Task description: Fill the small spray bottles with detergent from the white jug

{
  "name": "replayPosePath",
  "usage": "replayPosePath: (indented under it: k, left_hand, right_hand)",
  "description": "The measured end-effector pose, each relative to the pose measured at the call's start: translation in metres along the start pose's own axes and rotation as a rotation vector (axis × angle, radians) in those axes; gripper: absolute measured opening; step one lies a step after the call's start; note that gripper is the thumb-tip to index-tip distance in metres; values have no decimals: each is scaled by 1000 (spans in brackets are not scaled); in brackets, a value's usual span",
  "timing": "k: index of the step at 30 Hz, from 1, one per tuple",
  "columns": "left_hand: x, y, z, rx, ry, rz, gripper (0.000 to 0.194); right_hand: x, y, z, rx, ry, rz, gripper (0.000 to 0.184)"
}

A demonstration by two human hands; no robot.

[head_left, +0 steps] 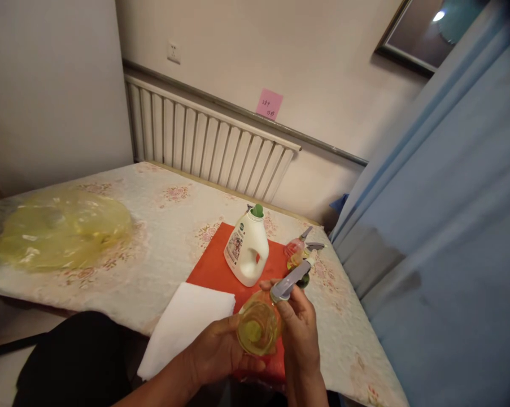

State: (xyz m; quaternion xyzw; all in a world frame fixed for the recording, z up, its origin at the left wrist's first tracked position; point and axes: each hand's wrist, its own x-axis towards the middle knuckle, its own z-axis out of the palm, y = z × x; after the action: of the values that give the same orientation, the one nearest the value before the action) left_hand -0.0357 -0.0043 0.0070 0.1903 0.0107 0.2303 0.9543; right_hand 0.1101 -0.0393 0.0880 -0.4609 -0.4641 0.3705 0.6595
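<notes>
Both my hands are on a clear spray bottle [258, 327] with yellowish liquid and a grey trigger head, tilted above a red mat. My left hand [218, 347] cups the bottle's body from the left. At its neck, the fingers of my right hand [300, 328] wrap around just below the trigger head. Behind the bottle stands a white detergent jug [248, 249] with a side handle and a green cap. A folded white cloth [191, 316] lies left of my hands, overlapping the red mat [208, 254].
More spray bottles [296, 246] stand beyond my right hand, partly overlapping. A crumpled yellow plastic bag [64, 229] lies at the left of the floral-covered table [161, 220]. A blue curtain [424, 186] hangs along the right edge; a radiator [208, 135] runs behind.
</notes>
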Motion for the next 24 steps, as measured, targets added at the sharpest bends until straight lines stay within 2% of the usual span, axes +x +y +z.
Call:
replayPosePath:
  k: [4, 9, 12, 16, 22, 24]
  left_hand:
    - [1, 3, 2, 45, 10, 84, 43]
    - [-1, 5, 10, 104, 17, 156, 49]
    - [-3, 5, 14, 131, 28, 148, 44]
    - [-3, 6, 15, 148, 2, 153, 46]
    - [-3, 7, 9, -6, -45, 57, 50]
    - [-4, 6, 8, -10, -21, 52, 46]
  right_hand:
    - [0, 3, -1, 8, 19, 13, 25]
    - [-3, 5, 0, -3, 46, 22, 26]
    - [-5, 3, 0, 6, 38, 27, 25]
    - [-7, 2, -1, 33, 32, 31, 23]
    - [-9, 4, -6, 108, 9, 49, 25]
    - [-9, 4, -7, 102, 3, 65, 26]
